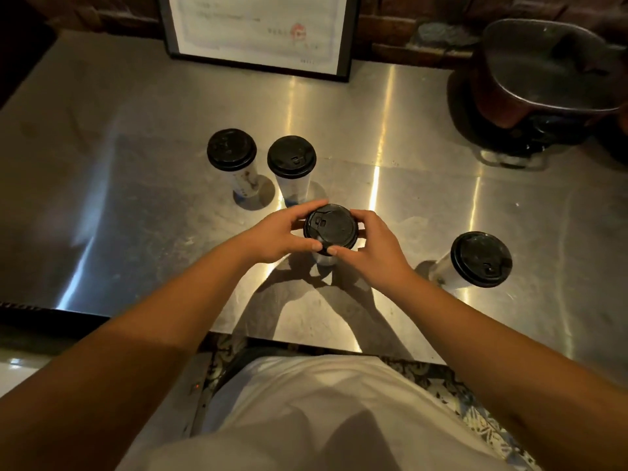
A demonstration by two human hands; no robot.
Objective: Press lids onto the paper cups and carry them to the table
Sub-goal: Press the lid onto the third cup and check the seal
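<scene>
Several white paper cups with black lids stand on a steel counter (pixel 424 205). The middle cup (pixel 324 258) carries a black lid (pixel 331 229). My left hand (pixel 282 232) and my right hand (pixel 370 246) curl round that lid's rim from either side, thumbs on the near edge. Two lidded cups (pixel 231 149) (pixel 291 157) stand side by side behind it to the left. Another lidded cup (pixel 481 259) stands to the right.
A framed certificate (pixel 261 32) leans against the brick wall at the back. A dark metal pot on a burner (pixel 540 86) sits at the back right. The counter's front edge (pixel 306 338) runs just before my white shirt.
</scene>
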